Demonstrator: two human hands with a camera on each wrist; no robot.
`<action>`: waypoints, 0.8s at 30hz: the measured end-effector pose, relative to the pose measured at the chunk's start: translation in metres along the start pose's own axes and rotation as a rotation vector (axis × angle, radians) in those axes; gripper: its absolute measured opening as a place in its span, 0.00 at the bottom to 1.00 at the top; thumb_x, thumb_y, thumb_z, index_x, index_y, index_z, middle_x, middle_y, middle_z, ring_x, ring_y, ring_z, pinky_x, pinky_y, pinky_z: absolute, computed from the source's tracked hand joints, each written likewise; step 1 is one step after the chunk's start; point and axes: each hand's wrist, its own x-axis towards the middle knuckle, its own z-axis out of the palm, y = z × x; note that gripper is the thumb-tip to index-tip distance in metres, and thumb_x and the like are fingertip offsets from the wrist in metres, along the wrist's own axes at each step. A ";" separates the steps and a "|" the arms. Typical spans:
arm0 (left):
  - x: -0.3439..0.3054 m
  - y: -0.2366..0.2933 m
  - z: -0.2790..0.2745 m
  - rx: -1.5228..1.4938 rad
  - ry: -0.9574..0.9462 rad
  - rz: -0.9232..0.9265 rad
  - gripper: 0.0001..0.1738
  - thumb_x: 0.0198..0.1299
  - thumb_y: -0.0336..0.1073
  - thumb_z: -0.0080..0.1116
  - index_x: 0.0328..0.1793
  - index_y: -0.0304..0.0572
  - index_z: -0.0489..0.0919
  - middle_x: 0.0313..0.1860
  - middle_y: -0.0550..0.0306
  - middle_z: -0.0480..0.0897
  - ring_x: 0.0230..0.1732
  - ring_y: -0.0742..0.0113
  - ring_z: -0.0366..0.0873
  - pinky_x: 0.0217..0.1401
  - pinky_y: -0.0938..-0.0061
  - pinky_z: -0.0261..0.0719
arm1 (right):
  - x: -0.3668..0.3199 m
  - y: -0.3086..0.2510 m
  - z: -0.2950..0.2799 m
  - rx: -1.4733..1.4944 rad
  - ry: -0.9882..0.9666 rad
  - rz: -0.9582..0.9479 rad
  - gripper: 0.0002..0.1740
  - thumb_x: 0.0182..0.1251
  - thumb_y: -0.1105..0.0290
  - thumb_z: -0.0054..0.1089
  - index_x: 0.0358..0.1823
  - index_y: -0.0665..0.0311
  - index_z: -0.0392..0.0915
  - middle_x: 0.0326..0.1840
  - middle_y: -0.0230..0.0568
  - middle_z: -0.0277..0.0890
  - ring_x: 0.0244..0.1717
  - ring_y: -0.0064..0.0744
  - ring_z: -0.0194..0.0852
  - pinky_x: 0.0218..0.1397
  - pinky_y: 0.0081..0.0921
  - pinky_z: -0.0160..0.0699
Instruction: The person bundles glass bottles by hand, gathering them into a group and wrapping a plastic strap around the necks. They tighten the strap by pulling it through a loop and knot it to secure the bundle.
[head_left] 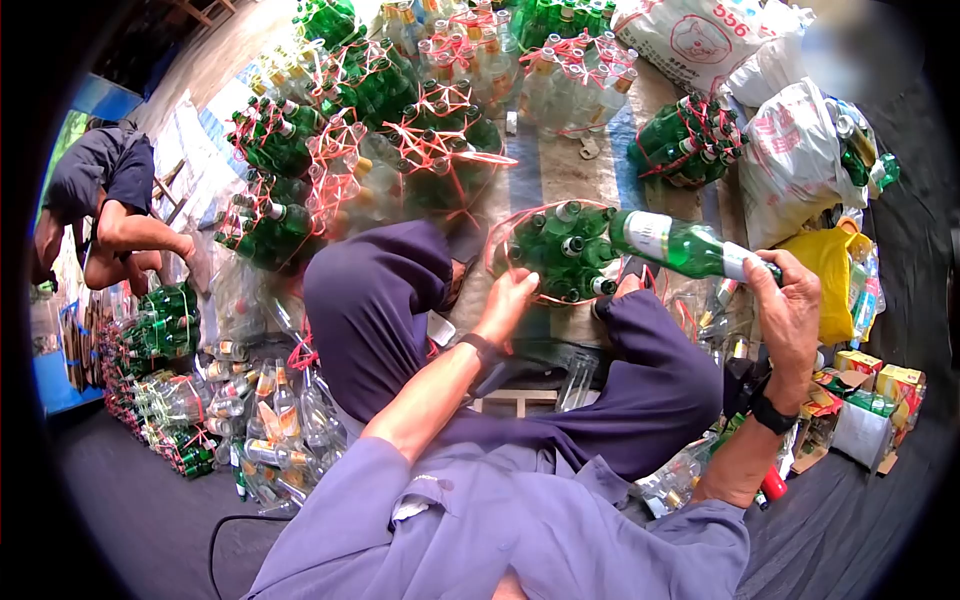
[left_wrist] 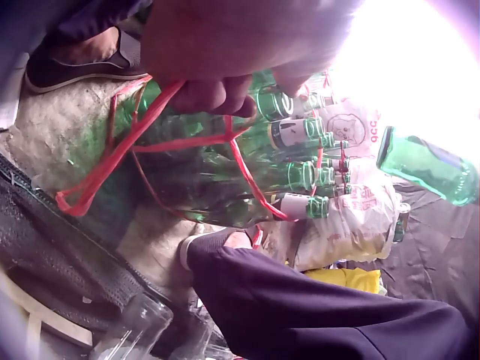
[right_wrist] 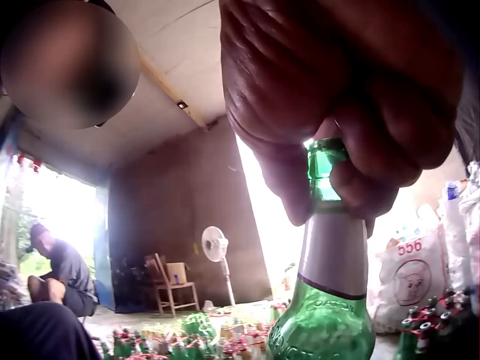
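My right hand (head_left: 790,305) grips a green glass bottle (head_left: 668,245) by its neck. The bottle lies nearly level in the air, its base pointing left over the edge of a bundle of green bottles (head_left: 570,240) between my feet. In the right wrist view, curled fingers wrap the neck of this bottle (right_wrist: 322,322) above its pale label. My left hand (head_left: 512,298) is at the bundle's near left side, fingers curled on the red plastic string (left_wrist: 154,109) that rings it. Below those fingers in the left wrist view, the bundled bottles (left_wrist: 225,169) stand close together, mouths up.
Tied bundles of green bottles (head_left: 275,135) and clear bottles (head_left: 580,85) crowd ahead and left. White sacks (head_left: 795,150) and a yellow bag (head_left: 825,265) stand at right. Loose clear bottles (head_left: 290,425) lie by my left knee. Another person (head_left: 105,190) sits at far left.
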 end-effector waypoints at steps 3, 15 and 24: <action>0.002 -0.004 0.001 -0.041 0.019 0.020 0.14 0.71 0.38 0.59 0.53 0.33 0.78 0.43 0.58 0.80 0.46 0.70 0.79 0.53 0.71 0.81 | -0.003 -0.028 0.021 -0.024 -0.039 -0.056 0.11 0.68 0.68 0.65 0.39 0.72 0.82 0.22 0.30 0.72 0.25 0.16 0.66 0.27 0.22 0.64; 0.003 -0.006 -0.001 0.063 0.000 0.099 0.15 0.71 0.38 0.58 0.53 0.33 0.79 0.41 0.60 0.81 0.41 0.73 0.77 0.47 0.75 0.77 | 0.013 -0.036 0.108 -0.119 -0.192 -0.203 0.16 0.65 0.65 0.66 0.25 0.67 0.74 0.19 0.55 0.75 0.23 0.53 0.80 0.27 0.43 0.74; -0.011 0.013 0.004 0.020 -0.008 0.119 0.16 0.71 0.39 0.57 0.55 0.32 0.78 0.41 0.61 0.80 0.41 0.75 0.76 0.47 0.76 0.76 | 0.011 -0.016 0.168 -0.336 -0.200 -0.358 0.15 0.64 0.63 0.65 0.26 0.65 0.73 0.23 0.53 0.78 0.27 0.56 0.81 0.33 0.48 0.78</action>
